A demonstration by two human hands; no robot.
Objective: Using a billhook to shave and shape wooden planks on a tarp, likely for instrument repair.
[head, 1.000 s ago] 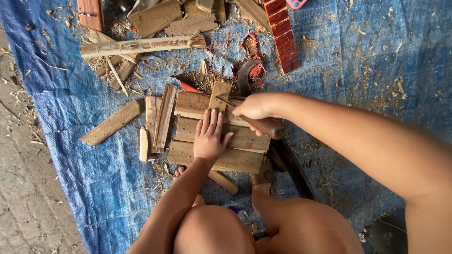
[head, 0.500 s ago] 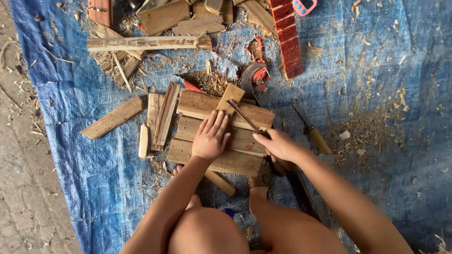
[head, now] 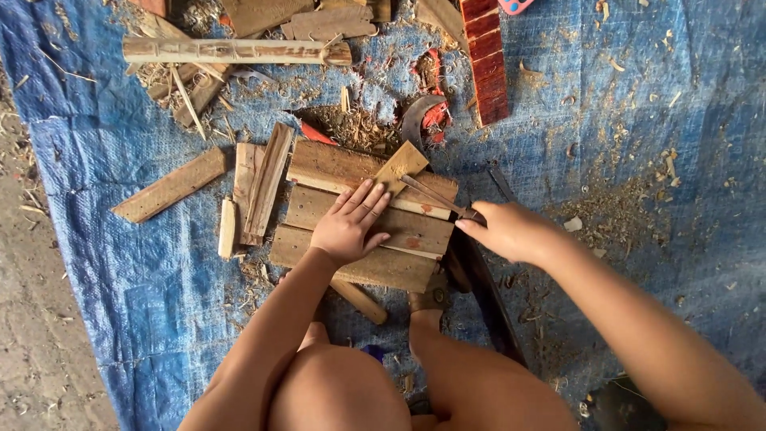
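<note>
My left hand [head: 351,223] lies flat, fingers spread, on a stack of brown wooden planks [head: 359,263] on a blue tarp, its fingertips pressing a small tan wood piece [head: 401,164]. My right hand [head: 511,231] grips a thin metal tool [head: 435,195], a chisel or blade, whose tip reaches the small wood piece. My bare knees are at the bottom of the head view.
A bamboo pole [head: 231,50] lies at the top left, a red slatted strip [head: 485,60] at the top. Loose planks [head: 171,185] and slats [head: 263,179] lie left of the stack. Sawdust and shavings cover the blue tarp [head: 654,120]. Bare ground [head: 24,319] at left.
My right hand drew back from over the planks to the right side and now holds the thin tool against the small wood piece. My left hand stayed pressed on the planks.
</note>
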